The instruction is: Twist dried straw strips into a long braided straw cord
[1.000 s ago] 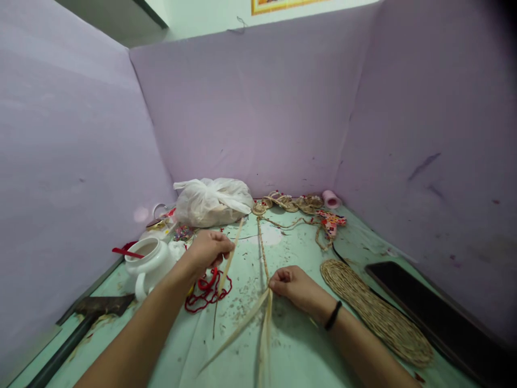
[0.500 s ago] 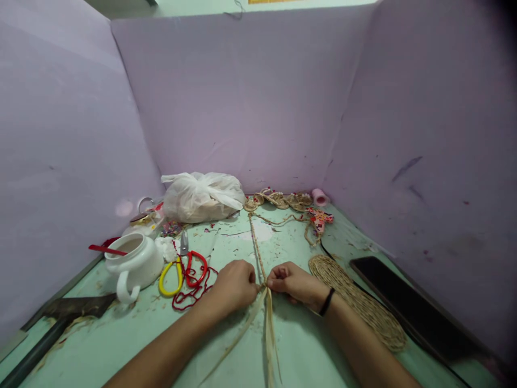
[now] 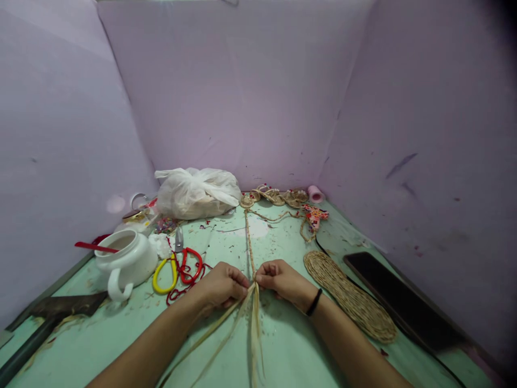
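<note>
A thin straw braid (image 3: 249, 242) runs from the back of the table toward me. At its near end, loose pale straw strands (image 3: 254, 334) fan out over the table. My left hand (image 3: 226, 284) is closed, pinching strands just left of where the braid ends. My right hand (image 3: 280, 280), with a black band on the wrist, pinches the braid's end from the right side. The two hands are close together, with the strands between them. Beyond my right wrist lies a woven straw sole (image 3: 349, 296).
To the left are scissors with yellow and red handles (image 3: 165, 276), red yarn (image 3: 177, 295), a white teapot (image 3: 125, 258) and a dark hammer-like tool (image 3: 67, 307). A white plastic bag (image 3: 197, 194), coiled straw pieces (image 3: 277, 197) and a pink spool (image 3: 315, 194) stand behind. A dark phone-like slab (image 3: 398, 296) lies right.
My left hand has turned, its fingertips now showing at the strands, and another strand trails to its left. The right hand keeps its pinch. The whole view has shifted slightly.
</note>
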A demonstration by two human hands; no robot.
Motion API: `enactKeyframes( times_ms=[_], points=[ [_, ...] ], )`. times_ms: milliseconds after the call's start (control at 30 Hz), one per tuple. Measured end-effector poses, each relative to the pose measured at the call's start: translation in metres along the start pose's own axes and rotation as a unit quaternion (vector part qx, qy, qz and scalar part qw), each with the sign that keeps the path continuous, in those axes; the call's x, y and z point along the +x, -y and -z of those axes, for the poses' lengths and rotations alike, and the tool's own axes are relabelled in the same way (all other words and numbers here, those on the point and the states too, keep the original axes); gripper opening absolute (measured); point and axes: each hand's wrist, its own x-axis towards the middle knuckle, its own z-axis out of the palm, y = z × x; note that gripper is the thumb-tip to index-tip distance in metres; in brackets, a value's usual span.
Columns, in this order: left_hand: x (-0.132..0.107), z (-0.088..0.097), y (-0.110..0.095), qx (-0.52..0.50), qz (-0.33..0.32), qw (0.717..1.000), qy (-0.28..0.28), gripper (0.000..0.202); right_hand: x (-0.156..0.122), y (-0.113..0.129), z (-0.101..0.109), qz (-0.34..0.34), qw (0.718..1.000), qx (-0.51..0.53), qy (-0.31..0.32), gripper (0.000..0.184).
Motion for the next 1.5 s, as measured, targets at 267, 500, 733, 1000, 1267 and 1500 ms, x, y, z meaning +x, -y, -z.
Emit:
enactKeyframes(
  times_ms=[267, 500, 733, 1000, 1267, 1500],
  points=[
    [0.002, 0.002, 0.002, 0.019, -0.037, 0.998, -0.055, 0.012, -0.001, 0.003, -0.001, 0.004, 1.0, 0.017, 0.004, 0.01],
    [0.003, -0.002, 0.004, 0.002, -0.026, 0.999, -0.041, 0.013, -0.003, 0.007, -0.006, 0.021, 0.998, 0.055, -0.006, 0.008],
    [0.006, -0.001, 0.005, -0.012, -0.026, 0.999, -0.035, 0.019, -0.002, 0.006, -0.005, 0.023, 0.998, 0.067, -0.005, 0.01],
    [0.01, 0.001, 0.005, -0.071, 0.003, 0.997, -0.013, 0.017, 0.002, 0.0, -0.008, 0.055, 0.995, 0.084, -0.009, 0.012],
    [0.01, -0.002, -0.001, -0.11, 0.081, 0.991, -0.002, 0.009, 0.007, -0.008, -0.019, 0.079, 0.993, 0.072, -0.054, 0.011],
    [0.009, -0.006, 0.005, -0.046, 0.021, 0.994, -0.099, 0.024, -0.005, 0.008, -0.018, 0.026, 0.991, 0.121, -0.045, 0.015]
  ],
)
